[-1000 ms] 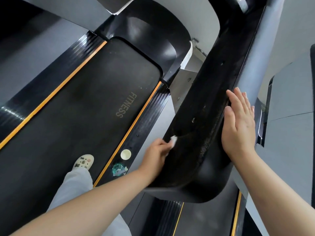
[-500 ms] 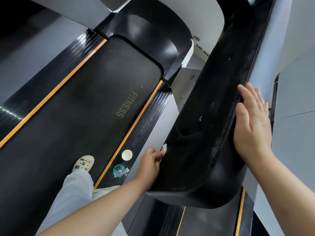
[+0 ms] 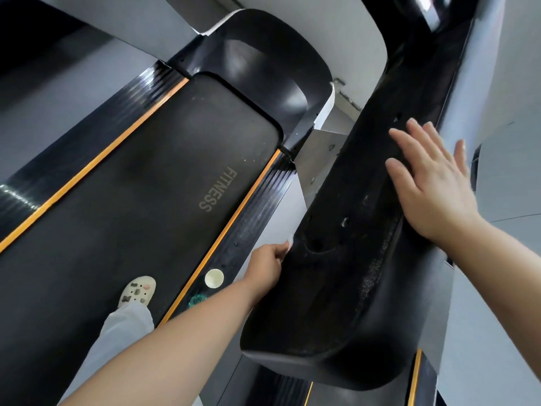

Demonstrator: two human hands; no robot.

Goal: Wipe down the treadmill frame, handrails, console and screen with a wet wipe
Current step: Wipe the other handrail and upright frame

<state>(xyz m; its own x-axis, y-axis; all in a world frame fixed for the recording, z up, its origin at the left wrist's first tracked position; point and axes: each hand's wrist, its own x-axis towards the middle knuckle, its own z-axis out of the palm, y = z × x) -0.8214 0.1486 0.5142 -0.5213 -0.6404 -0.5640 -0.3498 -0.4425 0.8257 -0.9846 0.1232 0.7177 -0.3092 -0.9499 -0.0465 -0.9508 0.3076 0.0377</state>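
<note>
Right hand [image 3: 436, 186] rests flat on the black handrail [image 3: 345, 282], fingers spread. Left hand [image 3: 268, 266] grips the handrail's left edge, apparently pinching a white wipe [image 3: 289, 244].

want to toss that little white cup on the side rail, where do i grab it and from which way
Take the cup by its round rim, coming straight down from above. It stands upright on the ribbed side rail with its open mouth facing up, so thumb and fingers can pinch across the rim. The left forearm passes close beside it.
</note>
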